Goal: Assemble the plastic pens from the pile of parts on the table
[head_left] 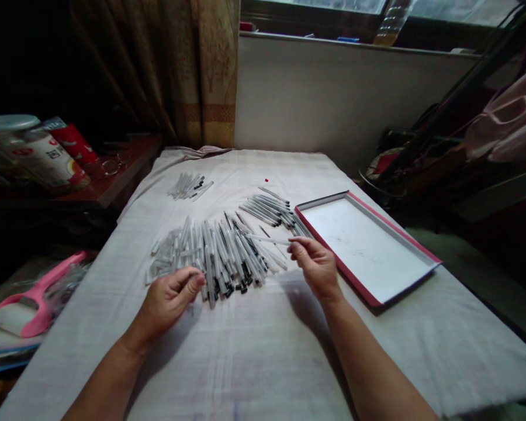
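Observation:
My right hand (314, 263) pinches the dark end of a slim translucent pen (269, 239), which points left over the table. My left hand (169, 301) is closed, thumb against forefinger, at the near left edge of a big heap of clear pens (221, 251). Whatever its fingertips hold, if anything, is too small to make out. Many pens in the heap show black ends toward me. Behind the heap lies a smaller bunch of pens (265, 209), and farther back on the left is another little group (188, 186).
A shallow red-edged box lid (363, 248) with a white inside lies right of the pens. A tiny red piece (266, 180) sits toward the back of the cloth-covered table (245, 362). Pink-handled scissors (39, 298) and a lidded jar (48, 155) are at the left.

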The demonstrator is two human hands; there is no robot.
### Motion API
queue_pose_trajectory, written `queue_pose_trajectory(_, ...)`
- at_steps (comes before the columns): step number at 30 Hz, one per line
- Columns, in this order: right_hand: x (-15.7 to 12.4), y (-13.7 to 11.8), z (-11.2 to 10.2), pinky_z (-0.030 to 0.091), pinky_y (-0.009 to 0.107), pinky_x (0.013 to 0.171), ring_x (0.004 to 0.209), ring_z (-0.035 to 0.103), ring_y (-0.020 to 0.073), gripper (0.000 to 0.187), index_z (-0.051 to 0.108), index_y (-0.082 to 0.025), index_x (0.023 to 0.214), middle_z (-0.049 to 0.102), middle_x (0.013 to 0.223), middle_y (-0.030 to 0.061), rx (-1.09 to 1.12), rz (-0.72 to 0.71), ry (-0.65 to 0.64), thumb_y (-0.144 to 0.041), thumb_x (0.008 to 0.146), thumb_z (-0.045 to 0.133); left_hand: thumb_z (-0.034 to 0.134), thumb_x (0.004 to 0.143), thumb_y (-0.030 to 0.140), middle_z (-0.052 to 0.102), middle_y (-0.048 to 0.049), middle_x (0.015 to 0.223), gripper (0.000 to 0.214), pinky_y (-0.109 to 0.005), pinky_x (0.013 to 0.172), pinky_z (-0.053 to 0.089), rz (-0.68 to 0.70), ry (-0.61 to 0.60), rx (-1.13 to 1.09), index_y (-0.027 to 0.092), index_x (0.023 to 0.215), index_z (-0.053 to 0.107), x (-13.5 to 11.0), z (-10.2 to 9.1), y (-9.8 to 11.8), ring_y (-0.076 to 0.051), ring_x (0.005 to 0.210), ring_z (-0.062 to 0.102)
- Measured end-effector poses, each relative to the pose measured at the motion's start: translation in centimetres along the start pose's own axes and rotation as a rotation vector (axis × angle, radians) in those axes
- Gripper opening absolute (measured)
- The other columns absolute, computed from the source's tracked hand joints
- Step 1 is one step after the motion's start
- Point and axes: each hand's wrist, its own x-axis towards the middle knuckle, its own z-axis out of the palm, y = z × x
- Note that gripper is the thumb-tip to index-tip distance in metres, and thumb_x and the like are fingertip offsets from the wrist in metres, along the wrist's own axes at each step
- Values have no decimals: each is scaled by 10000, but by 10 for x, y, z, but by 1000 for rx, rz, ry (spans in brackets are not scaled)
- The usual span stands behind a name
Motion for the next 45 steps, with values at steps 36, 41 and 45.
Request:
queue_pose_trajectory(36,68,7,39,488,330,796,962,672,252,217,630,-134,1078,684,1109,169,-1287,3,-322,-239,974,472,520,965,267,685,-40,960,200,-336,821,472,489,340,580,223,1110,650,-3,23,-5,-199,900,630)
queue_pose_trajectory(41,26,-4,14,489,295,660,678,636,185,150,629,-194,865,698,777,55,-512,-48,-165,-327,887,563,533,951,246,669,-62,1067,257,-354,883,486,500,360,573,241,1196,610,-4,24,1,-215,996,634)
queue_pose_trajectory(45,-9,-19,8,457,260,536,559,561,142,215,612,-203,766,642,652,10,-37,123,-175,-412,797,652,593,921,249,552,-137,1335,430,-440,1010,451,531,432,615,253,1341,502,-4,27,8,-290,1249,539)
